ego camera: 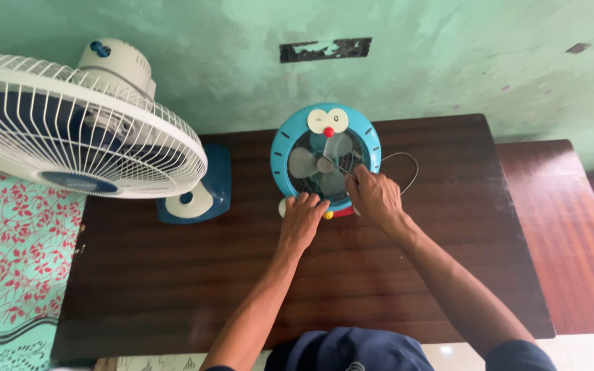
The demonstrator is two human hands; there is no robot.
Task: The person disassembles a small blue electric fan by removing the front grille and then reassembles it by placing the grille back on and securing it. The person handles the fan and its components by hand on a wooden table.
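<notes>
Far left there's a bit of green cloth with red flower print [15, 261], and above it a big white table fan with a wire cage and dark blue blades [77, 130], tilted face-down-ish toward the camera. Its blue and white base [197, 192] sits on the dark brown wooden table [173, 275], up near the back edge by the green painted wall [448, 62].

Middle of the table is a small round blue toy-style fan with cartoon eyes and a red nose on top [326, 154]. It stands upright close to the wall, straight ahead of both hands, face toward the person, grey blades visible through the front. No real long axis to speak of since it's round.

The left hand [302, 218] rests at the bottom left of the little fan, fingers curled loosely over the lower rim and the white foot there. It looks like it's steadying it, not really gripping. The right hand [376, 196] is at the lower right of the fan's face, fingers pinched together around what looks like a thin metal tool [342, 167] poking toward the hub. Can't tell exactly what the tool is. Both hands are touching the fan, and the right one reaches further in toward the centre.

A thin grey cable [407, 168] loops out to the right of the fan. Further right there's a second reddish-brown wooden table [572, 240] butted up beside the first.
</notes>
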